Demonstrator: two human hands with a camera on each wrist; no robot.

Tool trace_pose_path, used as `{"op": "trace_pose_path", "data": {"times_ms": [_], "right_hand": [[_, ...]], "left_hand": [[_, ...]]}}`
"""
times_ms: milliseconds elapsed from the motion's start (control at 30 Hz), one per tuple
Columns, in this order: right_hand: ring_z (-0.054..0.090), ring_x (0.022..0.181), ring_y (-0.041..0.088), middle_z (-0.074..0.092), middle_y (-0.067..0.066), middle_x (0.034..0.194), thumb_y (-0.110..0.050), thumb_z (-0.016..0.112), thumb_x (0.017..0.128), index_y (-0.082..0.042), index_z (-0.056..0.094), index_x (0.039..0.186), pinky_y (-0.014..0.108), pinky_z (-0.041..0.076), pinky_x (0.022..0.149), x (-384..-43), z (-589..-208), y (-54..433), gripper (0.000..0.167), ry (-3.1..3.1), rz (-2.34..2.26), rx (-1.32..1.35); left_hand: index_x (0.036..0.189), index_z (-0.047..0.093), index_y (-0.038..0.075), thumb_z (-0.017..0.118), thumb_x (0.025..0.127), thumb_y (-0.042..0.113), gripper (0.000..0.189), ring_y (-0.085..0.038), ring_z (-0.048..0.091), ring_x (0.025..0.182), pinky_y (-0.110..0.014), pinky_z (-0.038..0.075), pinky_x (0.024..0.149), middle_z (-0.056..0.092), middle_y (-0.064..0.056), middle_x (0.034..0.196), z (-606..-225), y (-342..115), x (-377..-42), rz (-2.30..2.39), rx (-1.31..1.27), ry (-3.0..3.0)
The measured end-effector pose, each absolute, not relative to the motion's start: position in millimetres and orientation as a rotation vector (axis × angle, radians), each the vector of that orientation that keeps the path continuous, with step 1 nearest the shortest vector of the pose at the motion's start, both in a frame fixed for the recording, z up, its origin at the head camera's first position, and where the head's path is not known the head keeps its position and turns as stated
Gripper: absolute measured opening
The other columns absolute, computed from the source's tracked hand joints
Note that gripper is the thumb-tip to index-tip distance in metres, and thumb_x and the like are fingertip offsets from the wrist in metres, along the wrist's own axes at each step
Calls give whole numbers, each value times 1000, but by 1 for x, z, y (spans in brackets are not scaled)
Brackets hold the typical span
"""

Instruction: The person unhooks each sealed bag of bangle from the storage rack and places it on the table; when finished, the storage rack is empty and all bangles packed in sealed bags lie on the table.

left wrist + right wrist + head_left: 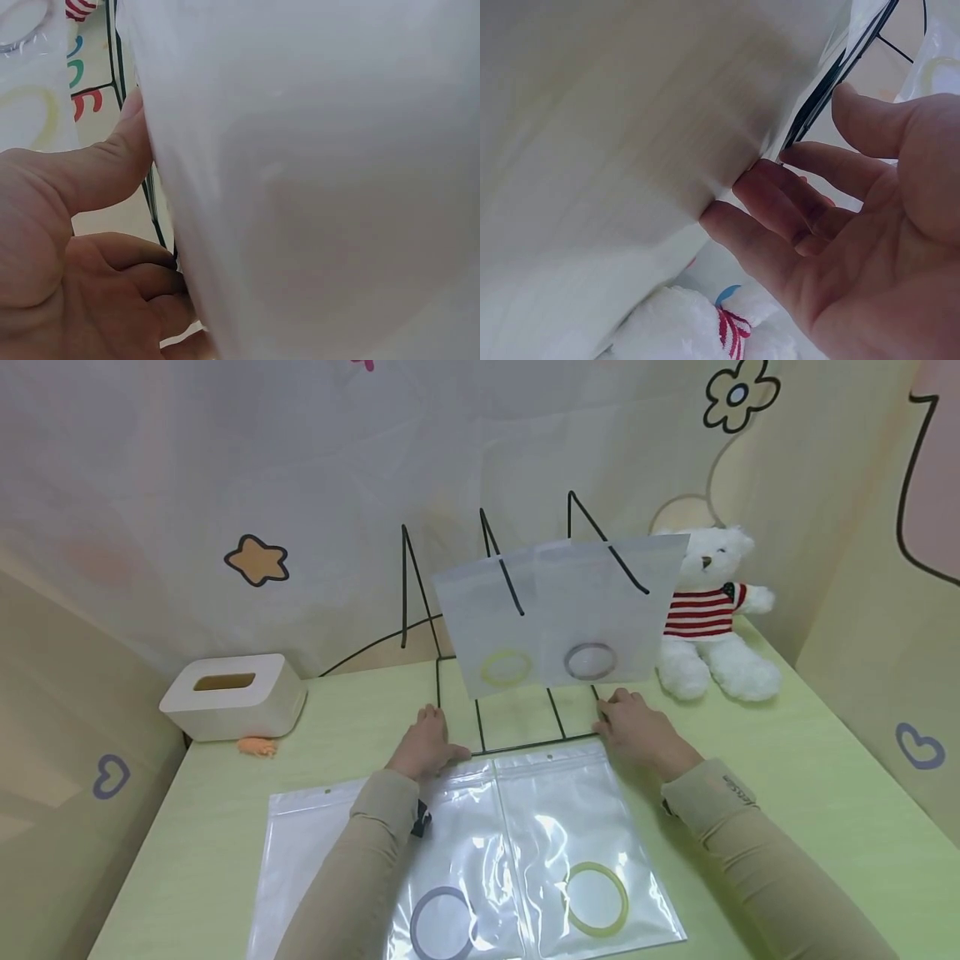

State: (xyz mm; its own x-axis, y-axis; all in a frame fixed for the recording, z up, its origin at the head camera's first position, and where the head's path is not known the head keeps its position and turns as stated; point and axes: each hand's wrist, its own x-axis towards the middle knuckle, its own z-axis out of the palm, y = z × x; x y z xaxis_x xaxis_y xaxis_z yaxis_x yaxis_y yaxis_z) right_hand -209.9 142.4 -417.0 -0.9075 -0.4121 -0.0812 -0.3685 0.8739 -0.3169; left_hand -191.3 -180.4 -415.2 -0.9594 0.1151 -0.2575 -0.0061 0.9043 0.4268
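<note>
A black wire display rack [520, 747] lies with its base on the table, three prongs rising from it. Two frosted zip bags hang on it, one with a yellow ring [507, 667], one with a greyish-purple ring [590, 661]. My left hand [426, 745] touches the base's front left corner, thumb along the front wire. At the right side, my right hand [637, 732] touches the wire; in the right wrist view its fingertips [718, 214] rest on the tabletop. Flat clear zip bags [525, 810] lie in front, with a purple ring [442, 924] and a yellow ring [596, 900].
A white tissue box [234, 697] stands at the back left, with a small orange item [257, 747] before it. A white teddy bear [712, 610] in a striped shirt sits behind the rack's right side. A printed curtain [337, 460] backs the table.
</note>
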Motion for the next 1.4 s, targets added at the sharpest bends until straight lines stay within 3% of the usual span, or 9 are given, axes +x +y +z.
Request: {"op": "trace_pose_path", "data": {"times_ms": [300, 733, 967, 1233, 1400], "right_hand": [[45, 116, 42, 47, 26, 129, -22, 48, 102, 6, 45, 140, 58, 50, 81, -208, -418, 142, 47, 2896, -443, -604], [51, 107, 40, 52, 23, 119, -26, 50, 101, 7, 55, 125, 58, 51, 74, -205, -413, 140, 41, 2978, -367, -559], [55, 108, 41, 55, 26, 118, -30, 51, 100, 8, 55, 129, 58, 51, 79, -204, -405, 152, 48, 3008, -452, -541], [56, 112, 42, 56, 27, 128, -41, 44, 103, 7, 57, 128, 58, 48, 84, -198, -363, 170, 55, 2952, -709, -489], [61, 90, 31, 65, 18, 106, -43, 46, 102, 1, 64, 116, 46, 49, 72, -191, -328, 176, 49, 3024, -937, -449]], "left_hand": [[147, 24, -13, 71, 88, 38, 91, -40, 15, 144, -53, 19, 115, 14, -29, 156, -417, -183, -190, 579, 87, 2796], [147, 25, -12, 71, 87, 40, 91, -38, 13, 145, -53, 18, 115, 14, -27, 157, -417, -182, -190, 549, 81, 2811], [147, 26, -11, 71, 87, 41, 92, -38, 13, 145, -53, 19, 115, 14, -27, 157, -417, -183, -189, 529, 73, 2817], [147, 26, -11, 71, 87, 42, 92, -36, 13, 146, -53, 19, 115, 13, -26, 157, -418, -184, -190, 517, 71, 2814], [148, 25, -10, 71, 86, 42, 93, -36, 12, 146, -52, 18, 115, 13, -25, 157, -419, -184, -191, 524, 72, 2811]]}}
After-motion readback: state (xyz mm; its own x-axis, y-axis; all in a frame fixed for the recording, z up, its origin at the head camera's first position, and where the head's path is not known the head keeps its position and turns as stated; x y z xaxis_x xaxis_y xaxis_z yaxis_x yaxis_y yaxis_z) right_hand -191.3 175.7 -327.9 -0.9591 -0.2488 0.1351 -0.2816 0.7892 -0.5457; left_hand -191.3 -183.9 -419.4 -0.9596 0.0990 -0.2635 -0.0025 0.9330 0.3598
